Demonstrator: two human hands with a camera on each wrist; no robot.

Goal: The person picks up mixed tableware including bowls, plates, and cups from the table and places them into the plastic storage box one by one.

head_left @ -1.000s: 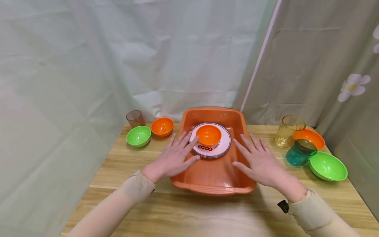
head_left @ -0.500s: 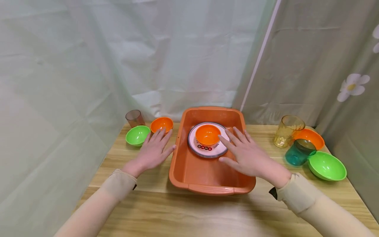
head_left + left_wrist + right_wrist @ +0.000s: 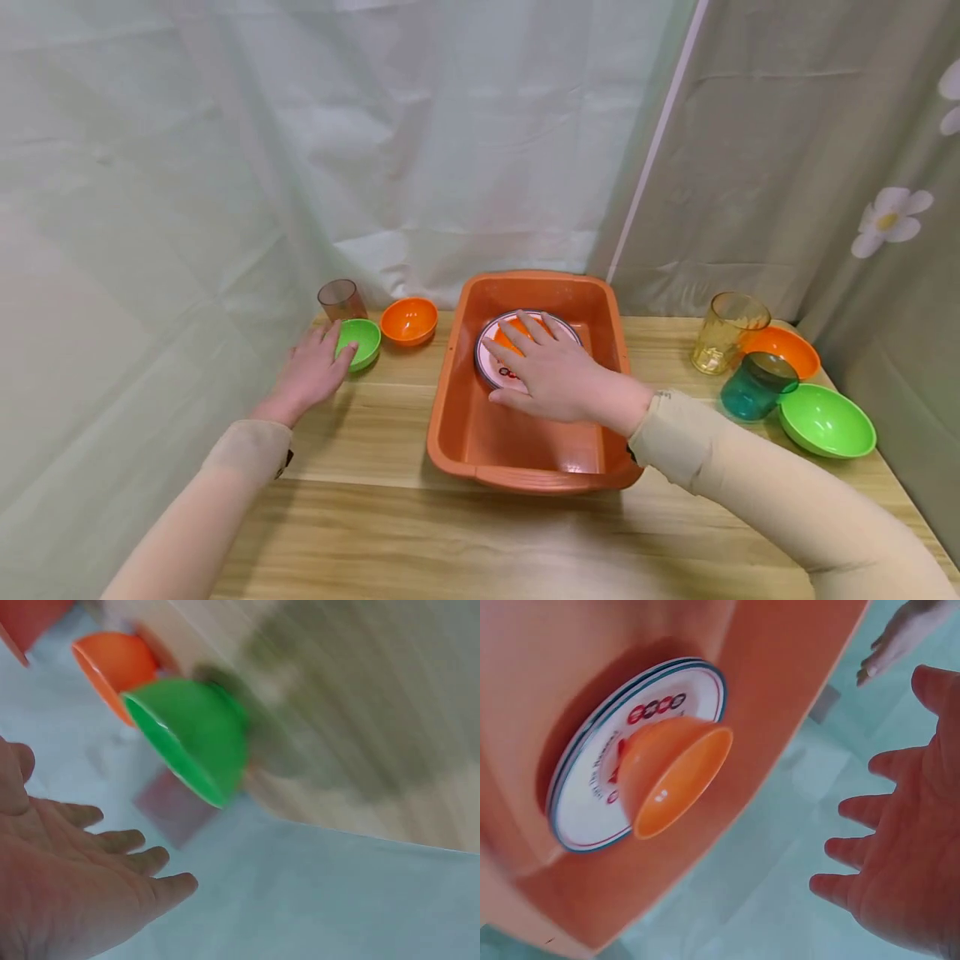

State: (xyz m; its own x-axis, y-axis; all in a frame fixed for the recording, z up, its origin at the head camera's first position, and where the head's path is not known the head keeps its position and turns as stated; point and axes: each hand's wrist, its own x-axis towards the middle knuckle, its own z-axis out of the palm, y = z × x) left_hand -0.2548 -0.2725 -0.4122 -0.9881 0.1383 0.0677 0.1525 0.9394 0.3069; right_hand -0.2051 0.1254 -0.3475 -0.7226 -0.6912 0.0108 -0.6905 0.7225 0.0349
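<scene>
Hands (image 3: 311, 373) (image 3: 558, 377) spread, grasping nothing: right above orange bowl (image 3: 673, 778) on stacked plates (image 3: 577, 817) in basin (image 3: 487, 440); left at basin's nine o'clock, near green bowl (image 3: 365, 342). With a careless reach, liable to shove green bowl into brownish cup (image 3: 341, 300) at its eleven. Below, wood-grained bench (image 3: 420, 546); beyond, at twelve, pale curtain (image 3: 480, 158).

Pale curtains (image 3: 487, 150), printed with white flowers (image 3: 891, 220) at right, surround a wood-grained table (image 3: 420, 533).

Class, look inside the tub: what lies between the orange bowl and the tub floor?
Stacked white plates: in the right wrist view, the orange bowl stands on them, and they lie on the tub floor.
</scene>
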